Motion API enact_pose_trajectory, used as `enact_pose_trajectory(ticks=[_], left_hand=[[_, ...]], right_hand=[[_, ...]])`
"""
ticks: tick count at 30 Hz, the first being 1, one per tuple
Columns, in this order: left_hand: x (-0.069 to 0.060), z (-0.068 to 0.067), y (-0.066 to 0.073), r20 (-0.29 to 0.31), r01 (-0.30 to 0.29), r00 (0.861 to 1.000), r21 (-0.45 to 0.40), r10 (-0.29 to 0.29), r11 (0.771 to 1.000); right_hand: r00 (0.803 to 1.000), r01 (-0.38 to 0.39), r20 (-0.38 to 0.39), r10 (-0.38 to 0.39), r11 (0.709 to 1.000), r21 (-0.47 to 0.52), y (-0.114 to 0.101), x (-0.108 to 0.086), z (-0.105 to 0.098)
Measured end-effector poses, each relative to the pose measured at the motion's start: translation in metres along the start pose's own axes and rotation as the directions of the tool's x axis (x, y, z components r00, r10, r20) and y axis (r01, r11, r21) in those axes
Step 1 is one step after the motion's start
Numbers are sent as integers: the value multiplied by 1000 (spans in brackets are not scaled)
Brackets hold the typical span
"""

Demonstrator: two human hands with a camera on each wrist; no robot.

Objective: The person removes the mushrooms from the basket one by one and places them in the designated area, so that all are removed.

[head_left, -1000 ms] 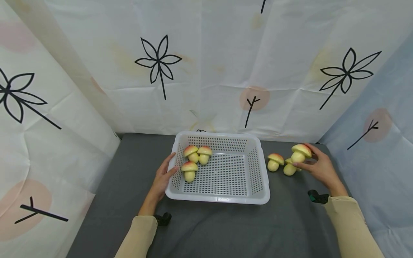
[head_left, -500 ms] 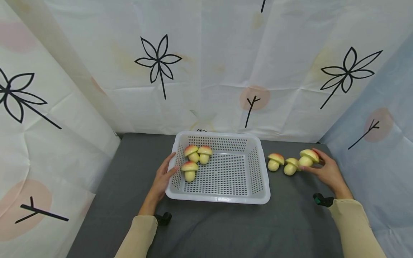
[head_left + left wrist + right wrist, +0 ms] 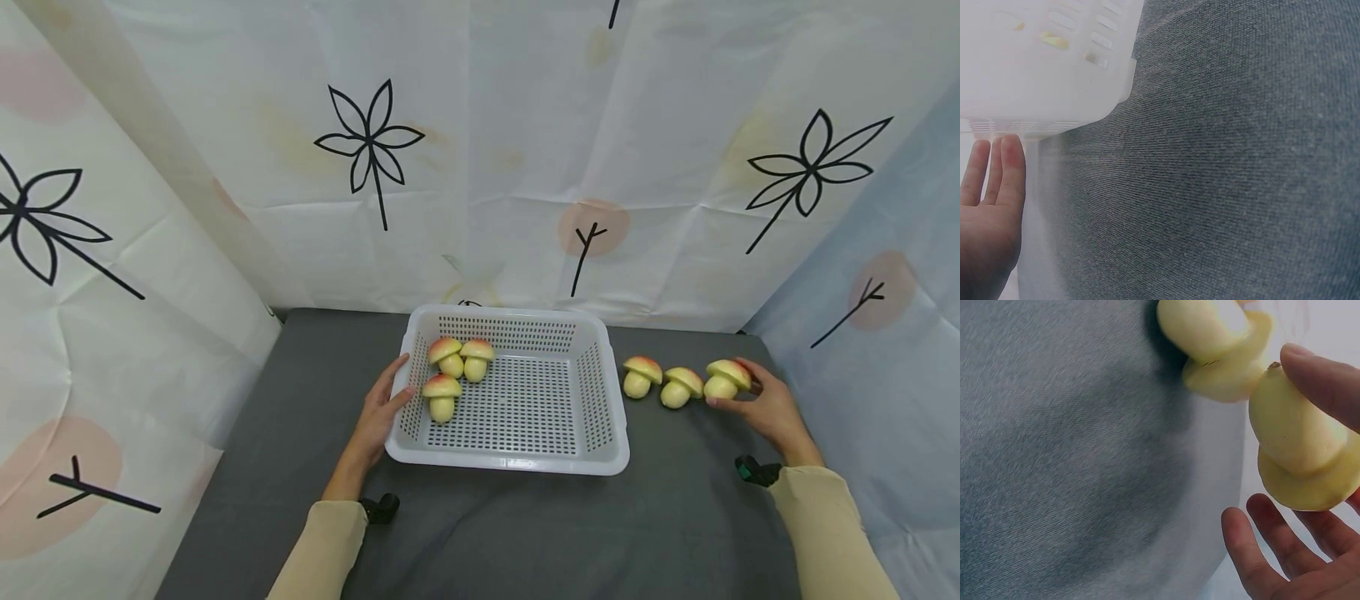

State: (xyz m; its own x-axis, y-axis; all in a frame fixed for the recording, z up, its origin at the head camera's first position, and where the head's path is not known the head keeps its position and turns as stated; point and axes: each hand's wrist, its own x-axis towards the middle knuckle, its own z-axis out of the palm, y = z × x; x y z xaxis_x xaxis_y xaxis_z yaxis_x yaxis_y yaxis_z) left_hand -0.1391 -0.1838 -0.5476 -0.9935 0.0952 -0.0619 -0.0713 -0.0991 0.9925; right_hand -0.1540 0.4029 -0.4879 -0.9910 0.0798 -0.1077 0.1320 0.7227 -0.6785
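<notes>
My right hand holds a toy mushroom with a yellow and red cap at the right end of a row; in the right wrist view the thumb lies on the stem of that mushroom and fingers are under its cap. Left of it on the cloth stand another mushroom and one more beside the basket. The white basket has three mushrooms in its left part, one nearer the front. My left hand rests against the basket's left side, fingers straight in the left wrist view.
A dark grey cloth covers the table. White patterned sheets hang behind and at the left, and a bluish one stands close to my right hand. The basket's back rim is near the rear sheet.
My right hand has moved right and down with its mushroom, from above the middle mushroom to that one's right side. The left hand and basket have stayed in place.
</notes>
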Motion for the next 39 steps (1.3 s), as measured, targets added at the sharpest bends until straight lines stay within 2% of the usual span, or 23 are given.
enact_pose_trajectory(ticks=[11, 20, 39], left_hand=[[1, 0, -2, 1, -7, 1000, 6, 7, 1000], [1, 0, -2, -1, -8, 1000, 9, 8, 1000], [0, -1, 0, -11, 15, 1000, 36, -14, 999]], right_hand=[[999, -48, 4, 49, 994, -97, 14, 1, 2], [998, -49, 40, 56, 984, -169, 19, 3, 8], [999, -32, 36, 38, 987, -156, 21, 14, 24]])
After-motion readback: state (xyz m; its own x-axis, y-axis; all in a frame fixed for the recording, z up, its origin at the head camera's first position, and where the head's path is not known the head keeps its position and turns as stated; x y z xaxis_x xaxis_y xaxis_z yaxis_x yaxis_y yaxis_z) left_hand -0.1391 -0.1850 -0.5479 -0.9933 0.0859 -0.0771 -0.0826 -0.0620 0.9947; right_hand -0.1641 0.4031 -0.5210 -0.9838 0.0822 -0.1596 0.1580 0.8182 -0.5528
